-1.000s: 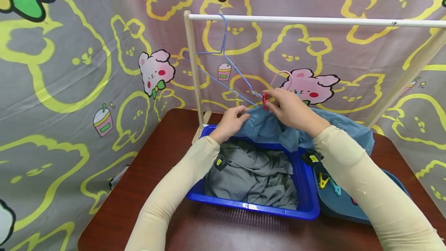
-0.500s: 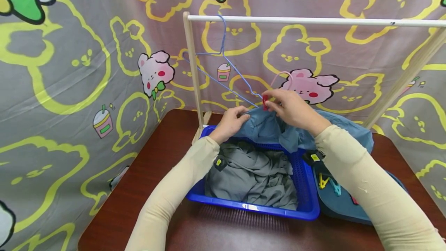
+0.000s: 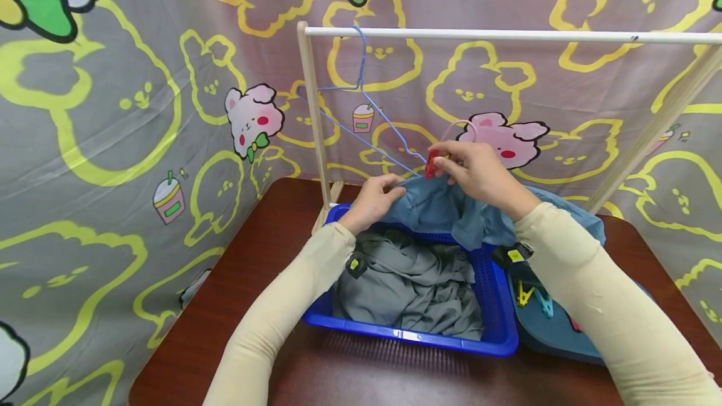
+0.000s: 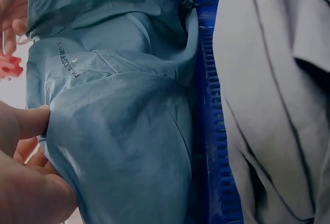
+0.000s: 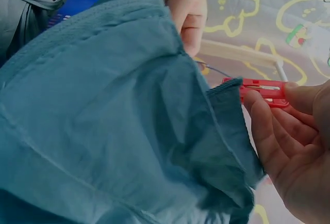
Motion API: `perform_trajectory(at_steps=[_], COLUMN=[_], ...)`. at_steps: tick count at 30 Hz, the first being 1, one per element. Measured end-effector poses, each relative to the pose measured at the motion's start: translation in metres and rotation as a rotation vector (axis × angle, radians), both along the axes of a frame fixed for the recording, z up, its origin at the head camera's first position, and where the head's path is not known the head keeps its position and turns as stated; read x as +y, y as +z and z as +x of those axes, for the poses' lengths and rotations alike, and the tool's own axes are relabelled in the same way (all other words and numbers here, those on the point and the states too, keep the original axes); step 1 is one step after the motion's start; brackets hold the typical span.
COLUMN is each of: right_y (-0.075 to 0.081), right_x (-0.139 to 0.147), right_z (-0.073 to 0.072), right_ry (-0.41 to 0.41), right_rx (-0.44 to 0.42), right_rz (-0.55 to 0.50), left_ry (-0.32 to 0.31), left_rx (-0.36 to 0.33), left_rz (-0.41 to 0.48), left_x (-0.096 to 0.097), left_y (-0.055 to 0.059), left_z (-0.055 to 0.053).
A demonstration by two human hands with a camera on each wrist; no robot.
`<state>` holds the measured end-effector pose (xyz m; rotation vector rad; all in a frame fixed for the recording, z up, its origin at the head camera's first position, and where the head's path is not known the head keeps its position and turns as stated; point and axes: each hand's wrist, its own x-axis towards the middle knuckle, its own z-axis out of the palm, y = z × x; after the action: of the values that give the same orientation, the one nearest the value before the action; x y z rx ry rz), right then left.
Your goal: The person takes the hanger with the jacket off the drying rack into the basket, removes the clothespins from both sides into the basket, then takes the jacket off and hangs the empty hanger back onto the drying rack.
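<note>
A thin teal-blue garment [image 3: 431, 202] is held up over the back rim of the blue basket. My left hand [image 3: 373, 199] pinches its upper edge between thumb and fingers; printed letters show near there in the left wrist view. With thumb and fingers my right hand [image 3: 482, 174] squeezes a red clothespin [image 5: 264, 92], whose far end meets a corner of the cloth in the right wrist view. A blue wire hanger [image 3: 389, 116] hooks over the rack's bar, and its lower part reaches the cloth by the clothespin. Behind the right hand a pink hanger hook [image 3: 464, 123] rises.
A rack with a white bar [image 3: 507, 34] and wooden posts stands on the brown table [image 3: 225, 293]. Grey cloth [image 3: 412, 287] fills the blue basket [image 3: 451, 346]. Right of it, a dark blue tray [image 3: 541, 334] holds yellow [image 3: 524, 294], turquoise [image 3: 544, 302] and red clothespins. A patterned curtain hangs behind.
My right hand has shifted slightly to the right, and the red clothespin in it now tilts. The left hand keeps its place on the garment.
</note>
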<state>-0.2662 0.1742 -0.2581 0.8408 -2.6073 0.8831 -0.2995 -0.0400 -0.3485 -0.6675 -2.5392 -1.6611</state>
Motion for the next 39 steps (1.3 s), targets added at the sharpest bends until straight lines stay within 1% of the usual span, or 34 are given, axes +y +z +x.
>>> perform_trajectory(at_steps=[5, 10, 14, 17, 20, 22, 27, 29, 36, 39], right_y=[0.005, 0.007, 0.006, 0.006, 0.005, 0.004, 0.003, 0.001, -0.009, -0.014], right_x=[0.009, 0.022, 0.032, 0.040, 0.048, 0.054, 0.067, 0.073, 0.096, 0.107], right_z=[0.011, 0.021, 0.028, 0.032, 0.035, 0.038, 0.043, 0.045, 0.049, 0.052], right_ry=[0.010, -0.002, -0.018, 0.008, 0.038, 0.045, 0.016, -0.005, -0.007, -0.023], right_rx=[-0.075, -0.130, -0.144, -0.138, -0.147, -0.173, -0.280, -0.315, -0.345, -0.378], right_rz=[-0.043, -0.029, 0.004, 0.022, 0.017, -0.001, -0.051, -0.055, -0.031, -0.029], left_ry=[0.001, 0.010, 0.016, 0.019, 0.020, 0.019, 0.021, 0.022, 0.033, 0.040], left_rx=[-0.022, -0.016, 0.003, 0.010, 0.010, 0.004, -0.007, -0.006, 0.007, 0.015], left_rz=[0.016, 0.021, 0.029, 0.035, 0.040, 0.043, 0.050, 0.053, 0.057, 0.059], left_x=[-0.001, -0.002, -0.002, -0.002, -0.003, -0.003, -0.004, -0.004, -0.004, -0.003], left_y=[0.000, 0.000, 0.000, 0.000, 0.000, -0.001, -0.001, 0.000, 0.000, -0.001], left_z=[0.000, 0.000, -0.001, -0.001, -0.002, -0.002, -0.002, -0.001, -0.002, -0.003])
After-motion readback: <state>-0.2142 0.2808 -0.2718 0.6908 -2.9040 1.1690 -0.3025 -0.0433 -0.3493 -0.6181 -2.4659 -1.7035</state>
